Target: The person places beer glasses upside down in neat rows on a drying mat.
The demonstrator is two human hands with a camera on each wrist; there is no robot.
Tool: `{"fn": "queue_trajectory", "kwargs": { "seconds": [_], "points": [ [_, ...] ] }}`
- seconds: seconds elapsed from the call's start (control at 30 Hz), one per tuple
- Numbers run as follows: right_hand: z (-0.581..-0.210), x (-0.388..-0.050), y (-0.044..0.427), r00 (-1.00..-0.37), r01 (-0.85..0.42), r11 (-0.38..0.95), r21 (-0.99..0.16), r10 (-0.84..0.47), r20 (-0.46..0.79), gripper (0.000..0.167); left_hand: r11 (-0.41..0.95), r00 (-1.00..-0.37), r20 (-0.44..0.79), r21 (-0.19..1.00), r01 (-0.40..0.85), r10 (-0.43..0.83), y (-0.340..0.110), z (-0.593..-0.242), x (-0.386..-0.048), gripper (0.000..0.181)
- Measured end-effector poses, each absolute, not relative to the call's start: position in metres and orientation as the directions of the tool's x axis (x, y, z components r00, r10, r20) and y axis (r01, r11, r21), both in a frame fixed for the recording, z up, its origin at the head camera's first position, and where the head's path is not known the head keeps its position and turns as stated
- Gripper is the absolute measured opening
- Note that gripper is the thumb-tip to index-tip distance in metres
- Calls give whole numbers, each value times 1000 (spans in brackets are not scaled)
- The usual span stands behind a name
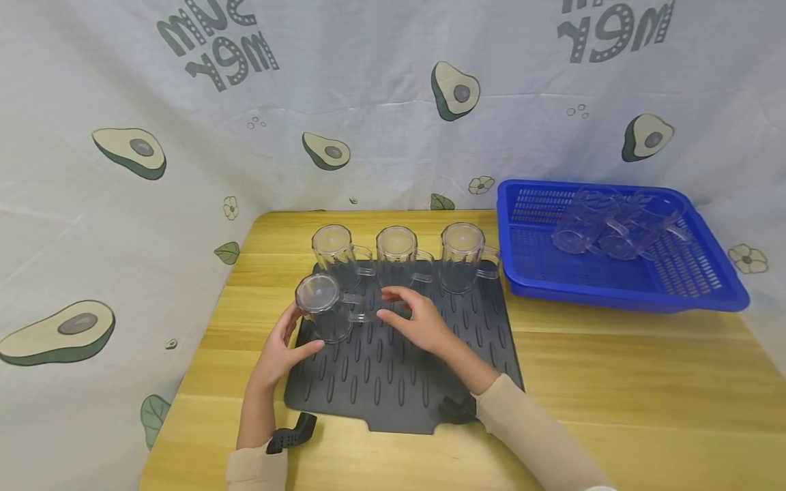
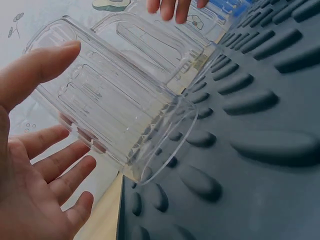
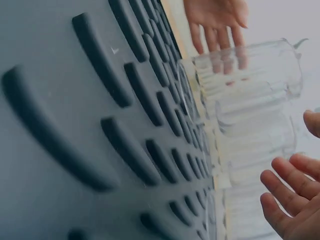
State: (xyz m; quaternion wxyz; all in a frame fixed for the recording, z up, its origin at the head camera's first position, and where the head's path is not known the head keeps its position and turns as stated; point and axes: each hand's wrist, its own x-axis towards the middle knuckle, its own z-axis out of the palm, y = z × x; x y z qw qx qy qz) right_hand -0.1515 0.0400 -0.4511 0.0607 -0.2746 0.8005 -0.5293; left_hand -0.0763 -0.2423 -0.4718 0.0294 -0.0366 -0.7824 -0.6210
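A clear mug stands upside down at the left of a dark ribbed mat, its handle pointing right. My left hand is at its left side, thumb in front and fingers behind, spread and relaxed. In the left wrist view the fingers lie loosely beside the mug; whether they touch it I cannot tell. My right hand hovers over the mat just right of the handle, holding nothing, fingers loosely bent and thumb apart. The right wrist view shows its fingers away from the mug.
Behind stand three more upturned mugs in a row: a left one, a middle one and a right one. A blue basket at the right holds clear mugs lying down. Wooden tabletop surrounds the mat.
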Motion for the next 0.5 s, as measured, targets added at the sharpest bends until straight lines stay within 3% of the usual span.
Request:
{"fn": "queue_trajectory", "kwargs": {
  "seconds": [0.5],
  "points": [
    [-420, -133, 93, -853, -477, 311, -822, -388, 348, 41, 433, -999, 28, 901, 10, -34, -228, -484, -46, 92]
  ]
}}
